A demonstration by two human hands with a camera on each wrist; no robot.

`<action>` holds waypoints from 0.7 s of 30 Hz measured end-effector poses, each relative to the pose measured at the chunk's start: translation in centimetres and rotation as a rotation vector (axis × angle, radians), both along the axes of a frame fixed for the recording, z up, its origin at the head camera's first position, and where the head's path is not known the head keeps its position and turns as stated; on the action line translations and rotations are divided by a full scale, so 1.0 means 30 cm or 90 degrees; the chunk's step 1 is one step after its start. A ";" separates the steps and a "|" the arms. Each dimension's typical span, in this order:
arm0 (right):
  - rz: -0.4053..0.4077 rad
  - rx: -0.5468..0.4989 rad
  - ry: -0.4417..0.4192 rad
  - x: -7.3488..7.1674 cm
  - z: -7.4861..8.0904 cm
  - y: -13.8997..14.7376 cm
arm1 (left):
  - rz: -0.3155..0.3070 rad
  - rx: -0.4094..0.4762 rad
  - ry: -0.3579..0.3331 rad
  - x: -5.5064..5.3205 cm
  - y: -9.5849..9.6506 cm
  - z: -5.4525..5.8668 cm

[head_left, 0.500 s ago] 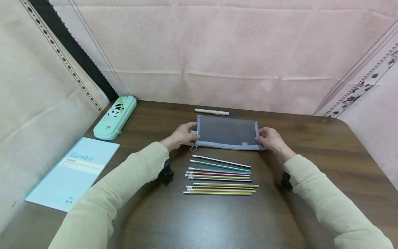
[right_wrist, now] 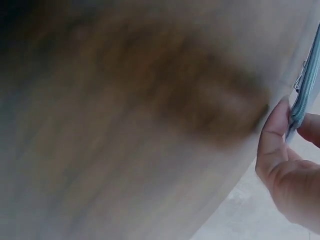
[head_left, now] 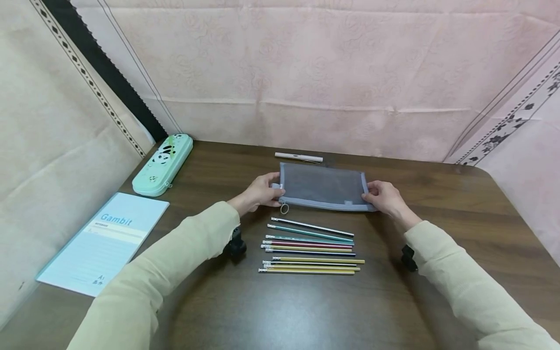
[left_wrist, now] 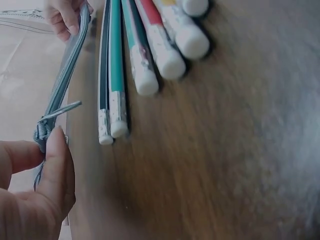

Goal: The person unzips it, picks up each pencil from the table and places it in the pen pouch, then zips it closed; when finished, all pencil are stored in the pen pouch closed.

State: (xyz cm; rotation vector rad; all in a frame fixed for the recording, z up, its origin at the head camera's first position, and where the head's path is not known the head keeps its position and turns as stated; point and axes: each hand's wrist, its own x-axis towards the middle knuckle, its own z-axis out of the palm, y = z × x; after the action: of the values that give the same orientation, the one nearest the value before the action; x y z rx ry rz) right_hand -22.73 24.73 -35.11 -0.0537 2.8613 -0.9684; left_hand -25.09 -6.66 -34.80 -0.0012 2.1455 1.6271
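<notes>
A grey-blue mesh zipper pouch [head_left: 323, 183] is stretched between both hands above the far part of the table. My left hand [head_left: 259, 192] pinches its left end, thumb and fingers meeting beside the zipper pull; a metal ring [head_left: 284, 208] dangles there. At the opposite end, my right hand [head_left: 386, 198] pinches the lower right corner, and the right wrist view shows the zipper edge [right_wrist: 304, 100] between thumb and fingers. Several pencils [head_left: 310, 248] lie in rows on the near side of the pouch, their white erasers [left_wrist: 172, 65] pointing left.
Behind the pouch lies a white pen [head_left: 299, 157]. A mint pencil case [head_left: 162, 165] with a panda print stands at the far left, and a light blue notebook [head_left: 102, 243] lies in front of it. Cloth-covered walls [head_left: 306, 73] border the wooden table [head_left: 280, 311].
Both hands have shifted slightly to the right, carrying the pouch with them. The ring on its zipper pull has swung right too. The pencils lie as before.
</notes>
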 end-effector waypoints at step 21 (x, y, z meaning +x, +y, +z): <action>0.276 -0.132 0.183 0.163 0.012 -0.385 | 0.051 0.112 -0.084 0.040 0.074 0.028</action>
State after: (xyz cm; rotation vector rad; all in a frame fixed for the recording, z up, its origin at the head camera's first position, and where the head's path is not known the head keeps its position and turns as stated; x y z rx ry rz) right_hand -17.86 13.19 -34.74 -0.8558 2.7832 -1.2286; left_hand -23.88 -4.44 -33.95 -0.1381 1.9205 1.8038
